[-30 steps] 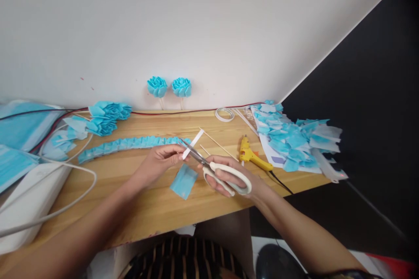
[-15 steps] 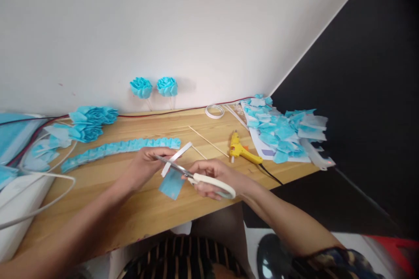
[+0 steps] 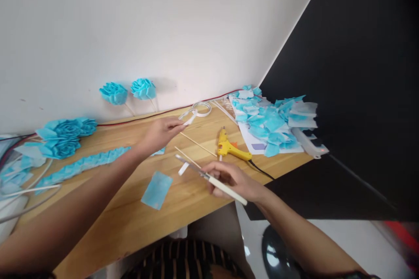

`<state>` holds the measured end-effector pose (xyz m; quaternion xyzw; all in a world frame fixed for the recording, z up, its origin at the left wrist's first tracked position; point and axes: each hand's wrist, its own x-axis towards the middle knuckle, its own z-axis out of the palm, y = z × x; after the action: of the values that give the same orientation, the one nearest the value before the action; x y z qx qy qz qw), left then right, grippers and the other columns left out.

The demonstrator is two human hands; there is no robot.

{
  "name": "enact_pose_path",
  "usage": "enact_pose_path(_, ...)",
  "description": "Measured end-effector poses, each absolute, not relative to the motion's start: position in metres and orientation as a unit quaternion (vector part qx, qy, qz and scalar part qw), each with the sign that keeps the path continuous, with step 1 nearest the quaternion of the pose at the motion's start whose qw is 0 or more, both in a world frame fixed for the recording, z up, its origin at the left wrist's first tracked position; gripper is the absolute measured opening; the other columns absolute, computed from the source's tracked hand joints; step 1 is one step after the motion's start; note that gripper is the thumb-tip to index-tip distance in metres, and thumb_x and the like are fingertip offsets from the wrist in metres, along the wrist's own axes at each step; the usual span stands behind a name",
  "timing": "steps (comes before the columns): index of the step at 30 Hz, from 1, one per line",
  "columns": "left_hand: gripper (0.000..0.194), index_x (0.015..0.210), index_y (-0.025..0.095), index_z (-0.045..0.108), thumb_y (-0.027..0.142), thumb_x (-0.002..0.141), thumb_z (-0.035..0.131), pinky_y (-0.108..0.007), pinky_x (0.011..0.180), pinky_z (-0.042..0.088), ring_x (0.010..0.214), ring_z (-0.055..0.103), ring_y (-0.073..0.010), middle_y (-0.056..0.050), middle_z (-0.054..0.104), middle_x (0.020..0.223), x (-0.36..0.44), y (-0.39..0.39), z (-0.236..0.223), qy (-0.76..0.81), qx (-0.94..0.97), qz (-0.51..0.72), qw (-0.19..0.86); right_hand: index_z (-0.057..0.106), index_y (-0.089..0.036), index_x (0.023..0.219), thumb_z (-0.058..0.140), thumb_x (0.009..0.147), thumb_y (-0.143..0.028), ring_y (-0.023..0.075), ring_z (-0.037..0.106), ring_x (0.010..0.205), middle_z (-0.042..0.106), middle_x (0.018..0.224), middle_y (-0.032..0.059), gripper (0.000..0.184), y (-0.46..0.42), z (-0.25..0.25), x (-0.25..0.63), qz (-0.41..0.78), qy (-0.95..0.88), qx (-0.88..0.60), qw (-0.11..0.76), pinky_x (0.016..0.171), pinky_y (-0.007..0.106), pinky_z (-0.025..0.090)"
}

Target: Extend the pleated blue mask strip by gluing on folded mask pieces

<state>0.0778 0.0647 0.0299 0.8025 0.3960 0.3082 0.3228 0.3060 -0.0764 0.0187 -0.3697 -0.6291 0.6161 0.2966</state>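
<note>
My left hand reaches toward the back of the table, its fingertips pinched on a white strip beside the white ring-shaped roll. Whether strip and roll are joined I cannot tell. In my right hand is a pair of scissors with cream handles, its blades pointing left and away from me. A short white piece shows right by the blades; whether it touches them is unclear. A light-blue rectangle of thin material lies flat on the wooden table, left of the scissors.
A yellow glue gun and thin wooden sticks lie mid-table. Blue petals are heaped at the right. Two blue flowers on sticks lean against the wall. More blue flowers, a pleated blue strip and cables are at left.
My left hand has moved from the scissors toward the roll at the back. The scissors have come away from the white strip they were across. The view has shifted right.
</note>
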Motion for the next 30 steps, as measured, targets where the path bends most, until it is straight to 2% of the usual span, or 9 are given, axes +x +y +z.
enact_pose_path(2,0.031,0.092,0.016,0.075,0.037,0.093,0.051,-0.037,0.088,0.050,0.094,0.066,-0.0244,-0.010,0.072,0.096,0.096,0.076,0.023,0.347,0.862,0.269,0.255,0.059,-0.017,0.116,0.073,0.078,-0.047,0.0114,0.053,0.068,0.060,0.080,-0.0004,0.050,-0.078,0.019,0.315,0.589,-0.623,-0.399,0.326,0.062,0.024,0.038)
enact_pose_path(4,0.033,0.111,0.015,0.071,0.033,0.093,0.050,-0.042,0.099,0.045,0.112,0.061,-0.0279,-0.014,0.067,0.119,0.106,0.077,0.017,0.337,0.884,0.259,0.194,0.060,-0.019,0.115,0.072,0.080,-0.044,0.0126,0.053,0.070,0.059,0.081,-0.0003,0.045,-0.080,0.018,0.322,0.556,-0.630,-0.429,0.330,0.065,0.025,0.040)
enact_pose_path(7,0.040,0.124,0.013,0.065,0.033,0.093,0.049,-0.047,0.105,0.041,0.121,0.055,-0.0298,-0.017,0.061,0.132,0.103,0.061,0.019,0.377,0.857,0.302,0.178,0.058,-0.022,0.116,0.072,0.080,-0.039,0.0140,0.053,0.074,0.058,0.086,0.0002,0.042,-0.082,0.014,0.327,0.509,-0.643,-0.467,0.331,0.069,0.027,0.042)
enact_pose_path(10,0.039,0.114,0.017,0.070,0.043,0.092,0.052,-0.038,0.087,0.050,0.104,0.061,-0.0256,-0.012,0.069,0.114,0.090,0.031,0.030,0.412,0.775,0.327,0.350,0.055,-0.023,0.117,0.071,0.082,-0.039,0.0136,0.052,0.074,0.056,0.085,-0.0010,0.042,-0.081,0.009,0.328,0.500,-0.636,-0.477,0.344,0.069,0.027,0.042)
enact_pose_path(14,0.037,0.096,0.019,0.076,0.052,0.083,0.063,-0.030,0.070,0.048,0.080,0.059,-0.0194,-0.005,0.071,0.089,0.081,-0.005,0.039,0.416,0.651,0.302,0.559,0.053,-0.023,0.118,0.069,0.084,-0.041,0.0126,0.051,0.074,0.055,0.086,-0.0011,0.042,-0.077,0.008,0.320,0.531,-0.626,-0.460,0.339,0.068,0.025,0.041)
enact_pose_path(19,0.023,0.069,0.018,0.067,0.040,0.075,0.073,-0.025,0.063,0.038,0.064,0.046,-0.0121,0.003,0.056,0.064,0.079,-0.017,0.031,0.421,0.588,0.326,0.608,0.058,-0.022,0.118,0.071,0.082,-0.040,0.0134,0.055,0.074,0.061,0.089,0.0001,0.042,-0.073,0.017,0.309,0.494,-0.659,-0.482,0.299,0.069,0.026,0.044)
enact_pose_path(24,0.027,0.062,0.018,0.062,0.040,0.074,0.072,-0.025,0.058,0.033,0.060,0.040,-0.0112,0.004,0.049,0.059,0.056,-0.018,0.022,0.461,0.584,0.301,0.597,0.059,-0.020,0.123,0.060,0.086,-0.033,0.0210,0.064,0.096,0.069,0.110,0.0069,0.039,-0.037,0.030,0.353,0.244,-0.654,-0.626,0.348,0.083,0.031,0.047)
enact_pose_path(25,0.028,0.062,0.019,0.062,0.041,0.074,0.072,-0.025,0.057,0.032,0.059,0.040,-0.0114,0.004,0.049,0.059,0.052,-0.020,0.021,0.472,0.579,0.300,0.593,0.059,-0.020,0.124,0.058,0.087,-0.032,0.0220,0.065,0.096,0.069,0.112,0.0081,0.039,-0.028,0.032,0.367,0.182,-0.658,-0.659,0.315,0.083,0.031,0.047)
enact_pose_path(30,0.022,0.064,0.021,0.070,0.041,0.073,0.074,-0.025,0.057,0.037,0.061,0.048,-0.0133,0.003,0.058,0.061,0.043,-0.024,0.024,0.479,0.586,0.318,0.571,0.062,-0.017,0.125,0.056,0.088,-0.029,0.0270,0.066,0.084,0.073,0.094,0.0136,0.040,-0.001,0.045,0.392,-0.004,-0.701,-0.713,-0.015,0.068,0.031,0.043)
